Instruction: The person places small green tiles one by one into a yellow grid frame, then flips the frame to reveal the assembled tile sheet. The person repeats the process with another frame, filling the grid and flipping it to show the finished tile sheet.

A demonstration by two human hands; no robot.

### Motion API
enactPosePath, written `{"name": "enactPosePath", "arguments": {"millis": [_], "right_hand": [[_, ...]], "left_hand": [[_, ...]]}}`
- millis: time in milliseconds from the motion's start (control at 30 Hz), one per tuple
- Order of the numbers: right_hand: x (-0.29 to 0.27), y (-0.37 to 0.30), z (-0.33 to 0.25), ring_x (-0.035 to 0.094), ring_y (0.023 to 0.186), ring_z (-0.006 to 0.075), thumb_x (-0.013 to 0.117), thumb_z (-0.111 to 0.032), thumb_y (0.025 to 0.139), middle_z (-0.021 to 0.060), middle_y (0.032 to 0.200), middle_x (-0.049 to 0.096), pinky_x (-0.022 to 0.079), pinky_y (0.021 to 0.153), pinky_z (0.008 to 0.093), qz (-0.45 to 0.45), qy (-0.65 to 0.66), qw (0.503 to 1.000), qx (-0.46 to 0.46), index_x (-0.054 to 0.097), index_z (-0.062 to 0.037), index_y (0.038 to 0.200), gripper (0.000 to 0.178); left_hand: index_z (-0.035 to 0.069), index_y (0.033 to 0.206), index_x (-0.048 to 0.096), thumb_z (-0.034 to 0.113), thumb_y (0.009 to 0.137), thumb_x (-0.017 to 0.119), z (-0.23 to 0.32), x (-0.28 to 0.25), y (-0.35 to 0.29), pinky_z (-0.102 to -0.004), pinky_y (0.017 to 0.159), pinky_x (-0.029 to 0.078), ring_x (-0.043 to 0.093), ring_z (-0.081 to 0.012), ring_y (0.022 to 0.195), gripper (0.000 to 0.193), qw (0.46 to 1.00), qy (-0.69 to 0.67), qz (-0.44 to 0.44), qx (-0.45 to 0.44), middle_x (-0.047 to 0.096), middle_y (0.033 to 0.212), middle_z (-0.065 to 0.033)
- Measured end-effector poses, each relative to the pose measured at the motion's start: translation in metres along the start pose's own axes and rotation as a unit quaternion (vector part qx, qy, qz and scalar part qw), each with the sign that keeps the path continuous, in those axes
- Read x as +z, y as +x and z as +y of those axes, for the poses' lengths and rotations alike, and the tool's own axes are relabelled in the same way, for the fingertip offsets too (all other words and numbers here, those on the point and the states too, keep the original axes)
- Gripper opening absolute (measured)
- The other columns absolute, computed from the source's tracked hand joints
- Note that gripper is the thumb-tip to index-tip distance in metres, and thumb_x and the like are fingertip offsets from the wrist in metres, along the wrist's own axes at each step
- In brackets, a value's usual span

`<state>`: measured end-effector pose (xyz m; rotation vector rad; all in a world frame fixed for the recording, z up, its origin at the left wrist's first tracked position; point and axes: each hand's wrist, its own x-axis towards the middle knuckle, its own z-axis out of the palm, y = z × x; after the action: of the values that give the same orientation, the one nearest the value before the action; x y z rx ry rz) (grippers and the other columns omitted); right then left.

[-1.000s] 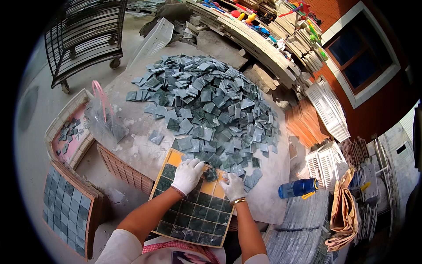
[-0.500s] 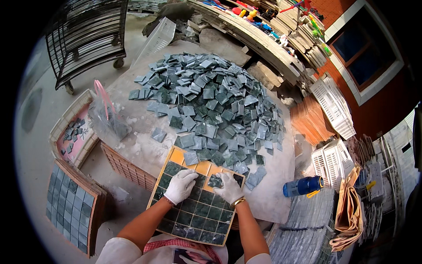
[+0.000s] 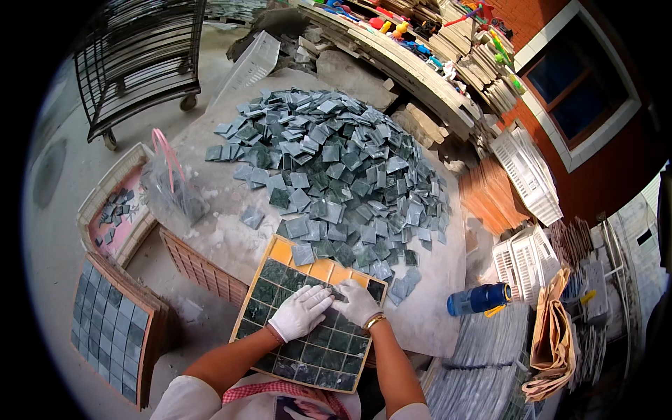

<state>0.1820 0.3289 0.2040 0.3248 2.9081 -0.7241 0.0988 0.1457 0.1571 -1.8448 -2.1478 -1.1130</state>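
Note:
A tray (image 3: 281, 248) with a yellow base and raised grid lies tilted in front of me, most of its cells filled with dark green square stone tiles (image 3: 313, 352). Across the tiles near its middle lies my left hand (image 3: 302, 313) in a white glove, fingers stretched out. My right hand (image 3: 358, 302), gloved too, bends its fingers around a tile close to the left fingertips; the gloves largely hide that tile. Yellow base shows along the tray's far row. Beyond it spreads a big heap of loose tiles (image 3: 350, 164), one of them overlapping the tray's far edge.
Tile-filled trays (image 3: 112, 325) stand stacked at the left, beside an empty brown grid tray (image 3: 203, 266). A plastic bag (image 3: 171, 189) and a crate (image 3: 105, 189) with tile pieces are behind. On the right are a blue bottle (image 3: 479, 299) and white baskets (image 3: 525, 262).
My left hand has slid right and its fingers have flattened on the tiles. My right hand has shifted slightly left, bringing the hands together over the tray.

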Motion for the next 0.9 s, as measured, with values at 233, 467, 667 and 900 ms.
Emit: {"name": "enactPosePath", "arguments": {"millis": [233, 467, 667, 900], "right_hand": [[-0.020, 0.058, -0.001, 0.054, 0.109, 0.0344, 0.068, -0.025, 0.077, 0.0191, 0.124, 0.051, 0.044, 0.093, 0.0383, 0.139, -0.002, 0.975, 0.175, 0.055, -0.0019, 0.118, 0.049], [-0.022, 0.057, 0.013, 0.053, 0.106, 0.0354, 0.078, -0.031, 0.065, 0.0220, 0.112, 0.053, 0.045, 0.090, 0.0399, 0.094, -0.029, 0.976, 0.192, 0.054, -0.0016, 0.116, 0.063], [-0.018, -0.019, 0.023, 0.058, 0.095, 0.0287, 0.076, -0.027, 0.066, 0.0159, 0.110, 0.052, 0.048, 0.082, 0.0369, 0.070, -0.054, 0.988, 0.123, 0.052, -0.0052, 0.117, 0.060], [0.003, -0.042, 0.027, 0.059, 0.096, 0.0260, 0.068, -0.025, 0.076, 0.0113, 0.112, 0.054, 0.048, 0.082, 0.0354, 0.072, -0.012, 0.991, 0.114, 0.057, -0.0071, 0.118, 0.047]], "left_hand": [[0.003, 0.126, 0.051, 0.039, 0.085, 0.055, 0.016, 0.010, -0.004, -0.0445, 0.106, 0.028, 0.043, -0.0265, 0.126, 0.055, 0.995, 0.063, -0.068, -0.031, 0.050, 0.132, -0.0120], [0.005, 0.127, 0.049, 0.035, 0.086, 0.054, 0.015, 0.012, -0.004, -0.0439, 0.107, 0.027, 0.041, -0.0269, 0.127, 0.051, 0.997, 0.032, -0.063, -0.043, 0.048, 0.134, -0.0118], [0.006, 0.128, 0.049, 0.037, 0.085, 0.056, 0.018, 0.013, -0.003, -0.0443, 0.108, 0.026, 0.042, -0.0276, 0.126, 0.052, 0.994, 0.061, -0.060, -0.069, 0.049, 0.133, -0.0110], [0.006, 0.126, 0.050, 0.035, 0.084, 0.056, 0.020, 0.013, 0.002, -0.0444, 0.108, 0.024, 0.040, -0.0268, 0.128, 0.052, 0.992, 0.089, -0.072, -0.054, 0.049, 0.133, -0.0105]]}}
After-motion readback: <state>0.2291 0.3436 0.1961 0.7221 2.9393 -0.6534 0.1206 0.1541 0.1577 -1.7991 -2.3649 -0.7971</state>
